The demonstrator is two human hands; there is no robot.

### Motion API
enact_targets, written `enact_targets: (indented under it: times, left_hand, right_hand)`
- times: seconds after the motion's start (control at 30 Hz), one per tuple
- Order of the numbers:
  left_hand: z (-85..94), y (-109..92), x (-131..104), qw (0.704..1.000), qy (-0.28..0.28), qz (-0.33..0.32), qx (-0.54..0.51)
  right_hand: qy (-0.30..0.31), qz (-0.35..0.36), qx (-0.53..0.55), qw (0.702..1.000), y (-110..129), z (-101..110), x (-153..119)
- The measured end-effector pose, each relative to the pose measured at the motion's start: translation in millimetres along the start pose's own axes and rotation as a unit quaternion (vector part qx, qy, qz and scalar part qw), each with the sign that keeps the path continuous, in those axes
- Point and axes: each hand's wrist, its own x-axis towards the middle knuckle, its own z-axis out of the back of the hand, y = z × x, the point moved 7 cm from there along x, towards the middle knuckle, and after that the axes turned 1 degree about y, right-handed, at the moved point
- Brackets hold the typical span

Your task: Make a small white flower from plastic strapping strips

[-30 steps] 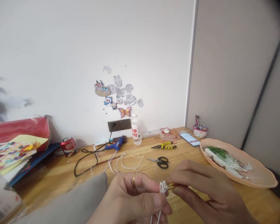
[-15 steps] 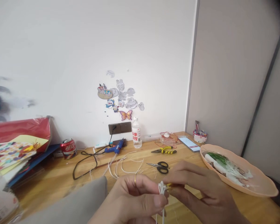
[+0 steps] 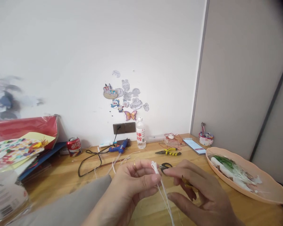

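My left hand (image 3: 138, 182) pinches a looped bundle of white cord (image 3: 155, 167) between thumb and fingers, with the loops sticking up above the fingertips. The cord's tails (image 3: 166, 201) hang down to the bottom edge of the view. To the right, my right hand (image 3: 198, 191) has its thumb and forefinger apart, close to the tails. Something small and yellowish shows between its curled fingers; what it is cannot be made out. Black-handled scissors (image 3: 165, 167) lie on the table behind the hands, partly hidden.
Yellow-black pliers (image 3: 168, 152), a bottle (image 3: 141, 135), a blue glue gun (image 3: 119, 148), a red can (image 3: 74, 147) and a phone (image 3: 193, 146) are on the wooden table. A peach tray (image 3: 250, 196) holds green and white pieces. Papers (image 3: 16, 150) lie left.
Both hands have moved apart; the left has shifted up and left with the cord. My right thumb and forefinger have opened away from the loops. The view has shifted slightly.
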Motion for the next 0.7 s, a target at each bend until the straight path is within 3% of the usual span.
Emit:
enact_targets:
  times: [0.3, 0.47, 0.7]
  left_hand:
    - [-5.6, 4.2, -1.0, 0.999, 0.048, 0.020, -0.006]
    - [-5.8, 6.4, -2.3, 0.998, 0.044, 0.039, -0.021]
    - [1.9, 3.4, 2.4, 0.998, 0.016, 0.007, -0.059]
  right_hand:
    - [-0.029, 0.065, 0.093, 0.993, 12.4, -3.3, 5.6]
    - [-0.048, 0.027, 0.131, 0.990, 6.7, -3.6, 11.1]
    - [-0.054, -0.043, 0.183, 0.981, -5.4, -10.3, 12.1]
